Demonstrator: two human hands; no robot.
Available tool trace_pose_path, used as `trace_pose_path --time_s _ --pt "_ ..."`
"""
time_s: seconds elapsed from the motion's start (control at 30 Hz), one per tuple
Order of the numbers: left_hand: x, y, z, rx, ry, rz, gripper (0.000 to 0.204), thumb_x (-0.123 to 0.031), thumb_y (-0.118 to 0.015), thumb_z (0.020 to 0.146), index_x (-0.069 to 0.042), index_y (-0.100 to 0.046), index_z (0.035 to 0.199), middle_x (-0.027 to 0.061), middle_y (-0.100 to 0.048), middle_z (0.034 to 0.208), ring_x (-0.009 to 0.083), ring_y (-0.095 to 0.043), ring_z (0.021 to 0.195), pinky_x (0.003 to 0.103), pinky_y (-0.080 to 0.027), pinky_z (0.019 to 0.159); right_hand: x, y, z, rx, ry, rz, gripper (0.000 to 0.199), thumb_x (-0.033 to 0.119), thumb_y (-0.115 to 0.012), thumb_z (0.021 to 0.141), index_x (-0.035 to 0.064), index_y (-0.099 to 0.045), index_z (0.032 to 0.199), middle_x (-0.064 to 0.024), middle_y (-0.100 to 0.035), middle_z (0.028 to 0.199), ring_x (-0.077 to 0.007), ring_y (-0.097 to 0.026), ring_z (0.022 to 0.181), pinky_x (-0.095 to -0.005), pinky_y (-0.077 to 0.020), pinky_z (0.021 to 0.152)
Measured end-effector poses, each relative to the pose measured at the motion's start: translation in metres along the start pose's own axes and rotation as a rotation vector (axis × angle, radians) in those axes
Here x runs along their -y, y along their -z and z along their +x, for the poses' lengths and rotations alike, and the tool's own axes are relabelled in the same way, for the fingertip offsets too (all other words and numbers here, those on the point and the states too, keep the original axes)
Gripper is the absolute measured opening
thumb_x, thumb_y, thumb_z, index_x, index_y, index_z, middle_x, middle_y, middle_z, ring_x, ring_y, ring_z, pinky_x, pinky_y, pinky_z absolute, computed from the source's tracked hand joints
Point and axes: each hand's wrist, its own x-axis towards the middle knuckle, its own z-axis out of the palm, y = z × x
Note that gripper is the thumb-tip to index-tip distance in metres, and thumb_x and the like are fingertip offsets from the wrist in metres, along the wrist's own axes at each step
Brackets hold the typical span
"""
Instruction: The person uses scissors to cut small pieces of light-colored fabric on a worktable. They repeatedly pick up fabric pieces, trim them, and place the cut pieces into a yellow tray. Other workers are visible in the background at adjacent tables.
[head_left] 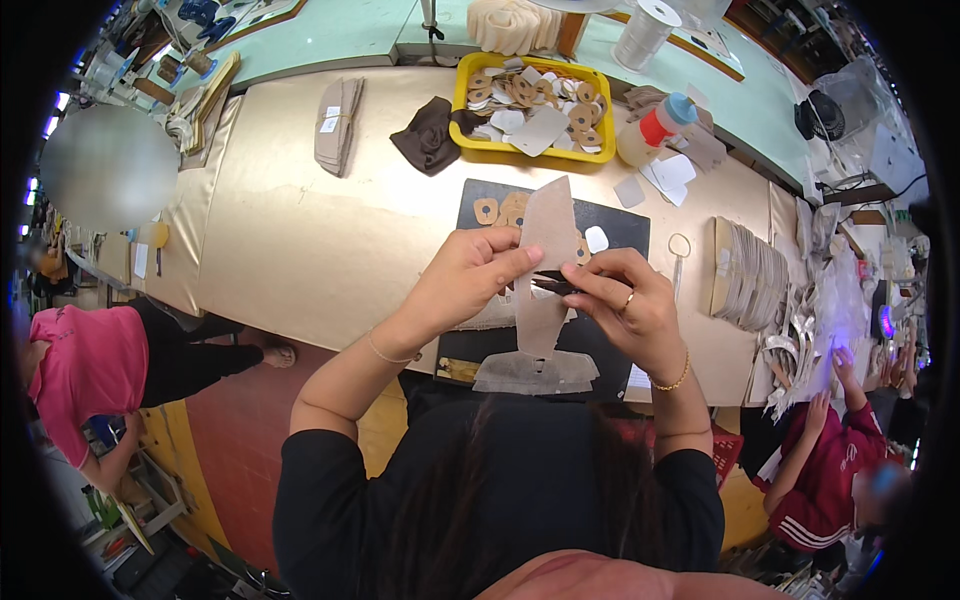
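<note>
A long beige fabric piece (pixel 548 225) is held up in front of me by my left hand (pixel 470 275), thumb on its face and fingers behind. My right hand (pixel 630 300) pinches a small black tool (pixel 555 284) at the fabric's right edge; it looks like thread snips, but the fingers hide part of it. Beneath both hands lies a black board (pixel 625 228) bearing several tan cut-outs with holes (pixel 486 211) and a white patch (pixel 597 239). Thin greyish fabric pieces (pixel 535 374) lie at the board's near edge.
Beyond the board stand a yellow tray (pixel 535 148) of small cut pieces and a red-and-white bottle with a blue cap (pixel 655 130). Brown cloth (pixel 428 135) and a fabric bundle (pixel 338 128) lie left. Stacked pieces (pixel 745 275) sit right. People work on either side.
</note>
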Motion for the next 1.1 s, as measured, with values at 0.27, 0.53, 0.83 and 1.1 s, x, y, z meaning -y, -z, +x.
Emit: trace_pose_path --time_s 0.27,0.53,0.83,1.1 --pt "-0.002 -0.006 -0.002 -0.026 -0.082 0.01 0.029 -0.027 -0.06 0.097 0.0 -0.07 0.101 -0.0048 -0.058 0.074 0.0028 -0.047 0.066 0.021 -0.039 0.06 0.001 0.0 0.001 -0.02 0.038 0.033 0.039 0.004 -0.08 0.071 0.0131 -0.072 0.109 -0.0052 -0.064 0.086 -0.0202 -0.065 0.069 -0.0307 -0.0537 0.059" --pt "0.007 -0.002 0.0 0.024 -0.041 0.094 0.026 -0.027 -0.062 0.096 -0.002 -0.069 0.1 -0.0033 -0.061 0.075 0.0042 -0.051 0.067 0.023 -0.043 0.06 -0.005 0.001 -0.011 -0.017 0.001 -0.008 0.041 0.0 -0.081 0.069 0.0117 -0.073 0.107 -0.0065 -0.063 0.088 -0.0201 -0.063 0.073 -0.0296 -0.0514 0.062" --pt "0.016 0.005 0.0 -0.065 -0.204 -0.02 0.027 -0.029 -0.062 0.096 -0.003 -0.068 0.091 -0.0037 -0.056 0.067 0.0044 -0.05 0.06 0.024 -0.041 0.054 -0.01 -0.017 0.001 -0.063 0.115 -0.006 0.042 -0.007 -0.081 0.068 0.0102 -0.073 0.106 -0.0078 -0.059 0.088 -0.0216 -0.06 0.071 -0.0298 -0.0485 0.059" --pt "0.021 0.011 -0.007 0.003 -0.115 -0.085 0.028 -0.027 -0.062 0.096 -0.001 -0.068 0.103 -0.0012 -0.06 0.073 0.0056 -0.054 0.064 0.023 -0.044 0.058 -0.009 -0.021 0.005 -0.016 0.151 -0.032 0.036 -0.007 -0.08 0.07 0.0089 -0.073 0.102 -0.0082 -0.061 0.087 -0.0198 -0.061 0.071 -0.0286 -0.0488 0.058"
